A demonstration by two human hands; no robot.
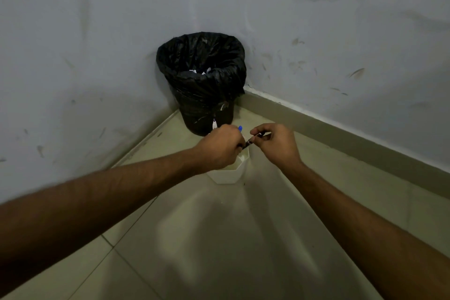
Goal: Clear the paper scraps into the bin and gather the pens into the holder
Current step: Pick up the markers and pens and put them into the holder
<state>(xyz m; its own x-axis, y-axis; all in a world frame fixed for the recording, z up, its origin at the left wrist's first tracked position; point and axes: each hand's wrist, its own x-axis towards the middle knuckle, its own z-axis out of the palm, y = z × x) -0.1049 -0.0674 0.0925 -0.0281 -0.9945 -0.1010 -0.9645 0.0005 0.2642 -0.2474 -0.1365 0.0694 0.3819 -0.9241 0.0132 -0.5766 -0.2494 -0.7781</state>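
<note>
1. The left hand (220,147) is curled into a fist around a bunch of pens; a white pen (214,125) and a blue-capped pen (240,128) stick out of its top, toward 12 o'clock.
2. The right hand (277,145) pinches one end of a dark pen (250,141) between thumb and fingertips. The pen slants down toward 8 o'clock, and its lower end meets the left fist, right over the mouth of the holder.
3. The white holder (233,173) stands on the tiled floor (219,251) just under both hands, at 6 o'clock from them. Most of its rim is covered by the left hand.
4. The bin (202,80), lined with a black bag, sits in the corner at 12 o'clock from the holder, close behind it. Pale scraps (194,71) show inside it; the floor in sight carries none, so the paper part looks done.
5. The step in hand, as I judge it, is dropping the pens into the holder. To do it well: tip the dark pen nearer upright, aim its lower end inside the rim, then let go low so that it does not bounce out.
6. The left bunch may follow as one, lowered in before the fist loosens.
7. Whether the left fingers also grip the dark pen's end is hard to tell; the view is dim there.
</note>
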